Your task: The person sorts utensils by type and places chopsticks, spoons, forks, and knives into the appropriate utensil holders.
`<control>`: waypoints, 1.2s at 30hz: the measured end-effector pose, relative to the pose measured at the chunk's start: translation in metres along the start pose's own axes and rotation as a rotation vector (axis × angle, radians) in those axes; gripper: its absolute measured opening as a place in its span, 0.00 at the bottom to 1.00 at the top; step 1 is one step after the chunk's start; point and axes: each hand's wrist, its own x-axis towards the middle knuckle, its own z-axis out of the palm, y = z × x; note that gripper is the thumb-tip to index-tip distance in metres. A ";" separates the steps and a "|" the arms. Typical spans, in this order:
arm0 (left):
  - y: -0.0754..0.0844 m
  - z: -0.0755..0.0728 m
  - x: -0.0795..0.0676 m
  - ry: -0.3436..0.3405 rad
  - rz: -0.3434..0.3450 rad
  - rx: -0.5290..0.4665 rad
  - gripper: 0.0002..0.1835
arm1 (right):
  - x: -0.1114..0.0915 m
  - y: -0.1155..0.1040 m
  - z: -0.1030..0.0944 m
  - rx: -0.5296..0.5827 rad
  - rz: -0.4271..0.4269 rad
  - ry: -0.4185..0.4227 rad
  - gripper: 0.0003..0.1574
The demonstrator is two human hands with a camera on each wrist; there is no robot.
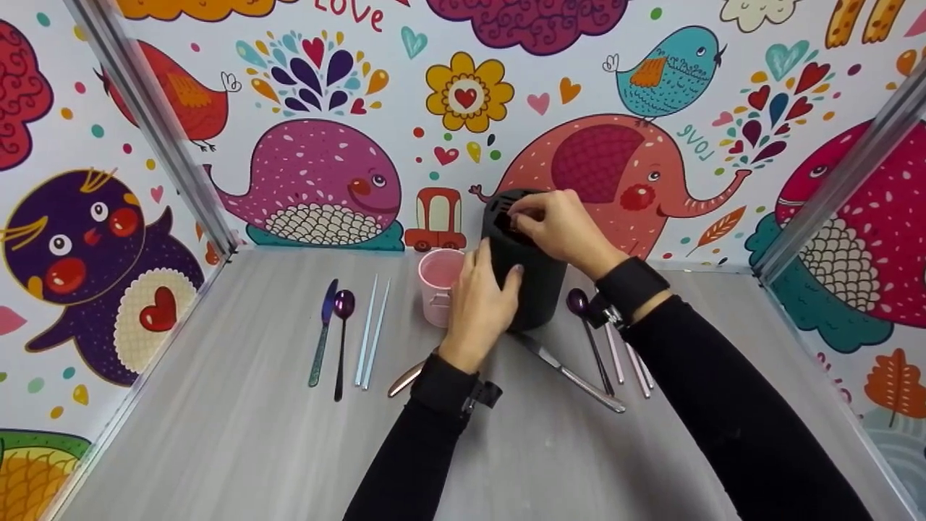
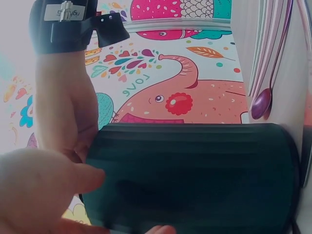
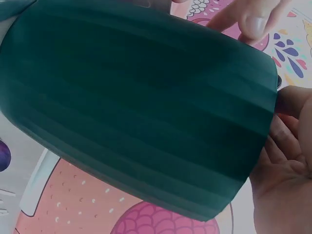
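A tall dark ribbed utensil holder [image 1: 534,293] with a slotted top stands near the back wall. My left hand [image 1: 481,304] grips its near left side, thumb on the front. At the top opening is my right hand [image 1: 568,228], its fingers curled down at the slots; I cannot tell what lies between its fingertips. In the right wrist view, the holder [image 3: 136,102] fills most of the picture, with the right hand [image 3: 285,180] at its rim. Close to the left hand stands a pink mug [image 1: 436,293], partly hidden.
Left lie a blue-green knife [image 1: 322,340], a purple spoon [image 1: 342,340] and pale blue chopsticks [image 1: 372,333]. A silver knife [image 1: 579,380] reaches out from the holder's base. Rightward lie another purple spoon [image 1: 579,304] and pink chopsticks [image 1: 615,358]. The left wrist partly covers a copper-coloured handle [image 1: 405,379].
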 end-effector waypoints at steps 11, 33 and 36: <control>-0.001 0.001 0.000 0.003 0.018 0.009 0.40 | -0.015 0.011 -0.027 0.019 -0.050 0.138 0.13; -0.005 0.015 0.001 0.032 0.025 -0.004 0.44 | -0.129 0.164 -0.038 -0.197 0.516 -0.624 0.18; -0.006 0.015 0.001 0.011 0.024 -0.014 0.45 | -0.137 0.173 -0.032 -0.194 0.563 -0.617 0.17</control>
